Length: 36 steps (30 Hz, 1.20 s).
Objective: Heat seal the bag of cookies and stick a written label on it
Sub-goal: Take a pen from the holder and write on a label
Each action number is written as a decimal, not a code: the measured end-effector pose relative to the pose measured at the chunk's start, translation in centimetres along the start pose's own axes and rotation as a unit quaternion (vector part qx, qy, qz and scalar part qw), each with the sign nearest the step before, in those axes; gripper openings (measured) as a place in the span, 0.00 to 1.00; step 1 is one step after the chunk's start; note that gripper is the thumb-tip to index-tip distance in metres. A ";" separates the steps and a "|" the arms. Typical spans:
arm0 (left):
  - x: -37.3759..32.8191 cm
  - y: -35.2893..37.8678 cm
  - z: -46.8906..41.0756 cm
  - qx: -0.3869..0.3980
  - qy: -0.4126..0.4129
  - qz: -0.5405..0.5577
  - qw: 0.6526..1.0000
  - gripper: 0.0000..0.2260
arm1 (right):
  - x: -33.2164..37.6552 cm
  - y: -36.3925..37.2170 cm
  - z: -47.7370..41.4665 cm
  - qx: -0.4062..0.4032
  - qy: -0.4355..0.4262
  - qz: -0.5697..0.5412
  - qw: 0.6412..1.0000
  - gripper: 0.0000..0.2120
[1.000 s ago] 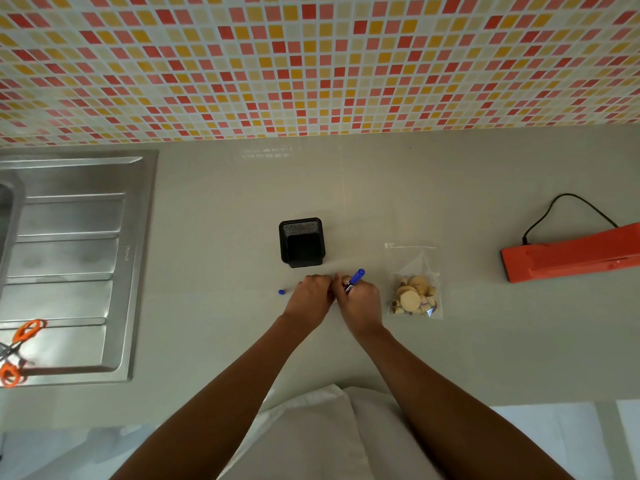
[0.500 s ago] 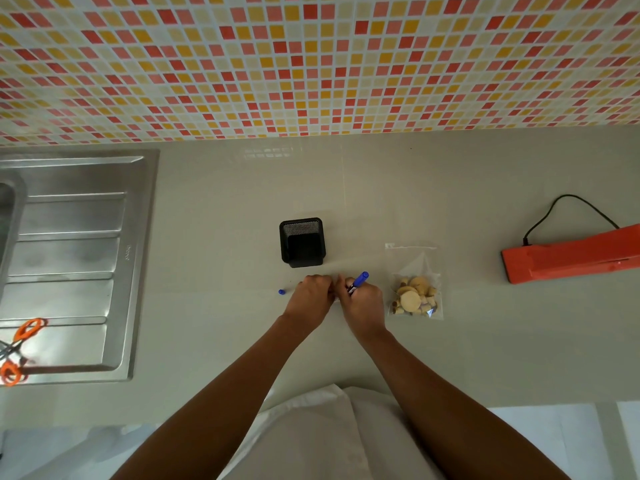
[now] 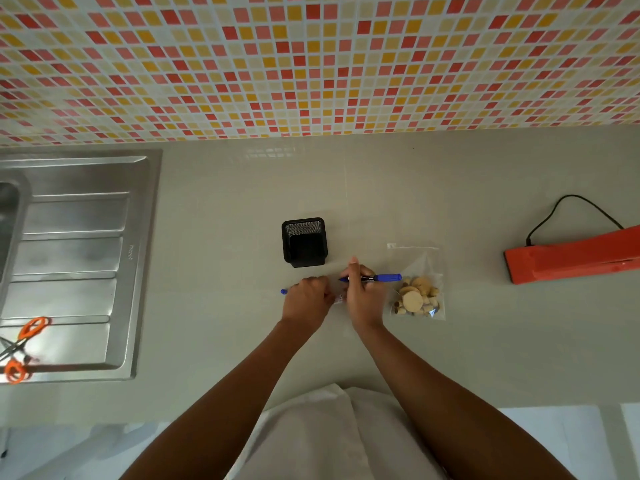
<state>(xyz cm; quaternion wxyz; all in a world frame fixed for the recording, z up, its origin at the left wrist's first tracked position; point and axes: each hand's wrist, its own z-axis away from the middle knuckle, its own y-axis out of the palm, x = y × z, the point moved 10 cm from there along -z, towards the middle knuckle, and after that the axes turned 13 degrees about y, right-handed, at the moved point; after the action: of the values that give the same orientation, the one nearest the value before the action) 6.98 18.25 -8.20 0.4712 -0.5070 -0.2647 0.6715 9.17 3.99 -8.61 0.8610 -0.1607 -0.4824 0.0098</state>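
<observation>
While my left hand (image 3: 306, 297) pinned the small label (image 3: 339, 298), my right hand (image 3: 360, 292) gripped the pen (image 3: 375, 278) lying crosswise; the bag of cookies (image 3: 417, 289) lay just beside my right, nearer that hand.

Bag (image 3: 417, 285) btwn holder (image 3: 304, 242) & sealer (image 3: 571, 259)

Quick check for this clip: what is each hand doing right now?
Left hand: closed, pinning the small label on the counter.
Right hand: closed around the blue marker, held level, tip pointing left.
</observation>
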 end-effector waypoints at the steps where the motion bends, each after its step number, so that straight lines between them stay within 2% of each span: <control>1: 0.1 0.0 0.1 -0.002 -0.004 0.006 1.000 0.09 | -0.3 0.2 0.1 0.004 0.006 0.002 1.000 0.18; 6: 0.9 -0.5 0.6 -0.027 -0.010 0.031 0.999 0.11 | -1.2 0.6 0.4 0.023 0.027 0.012 0.999 0.16; 10: 1.7 -1.2 1.1 -0.053 0.003 0.055 0.997 0.09 | -0.4 0.9 0.7 0.046 -0.007 0.022 0.999 0.28; 12: 2.2 -1.4 1.6 -0.060 0.004 0.063 0.996 0.08 | -0.3 1.1 0.9 0.057 -0.011 0.020 0.998 0.30; 23: 2.4 -1.8 2.3 -0.121 0.029 0.070 0.990 0.06 | -0.9 1.2 0.7 0.058 0.023 -0.002 0.998 0.25; 27: 1.9 -0.7 2.0 -0.097 0.065 0.052 0.992 0.07 | -0.4 1.4 1.0 0.064 0.043 -0.053 0.996 0.18; 31: 1.5 -0.4 1.8 -0.086 0.083 0.047 0.992 0.07 | -0.1 2.0 1.1 0.073 0.044 -0.057 0.995 0.18; 33: 1.9 -0.8 1.7 -0.091 0.072 0.050 0.992 0.06 | -0.5 1.9 1.0 0.065 0.058 -0.058 0.995 0.18; 36: 4.4 -2.8 1.9 -0.160 0.007 0.061 0.985 0.04 | -0.4 1.9 1.1 0.071 0.064 -0.080 0.992 0.19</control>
<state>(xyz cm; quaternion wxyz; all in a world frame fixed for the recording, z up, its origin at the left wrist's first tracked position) 6.01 23.59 -7.12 0.3435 -0.5956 -0.3343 0.6446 8.32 6.02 -9.02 0.8974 -0.0604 -0.4356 -0.0355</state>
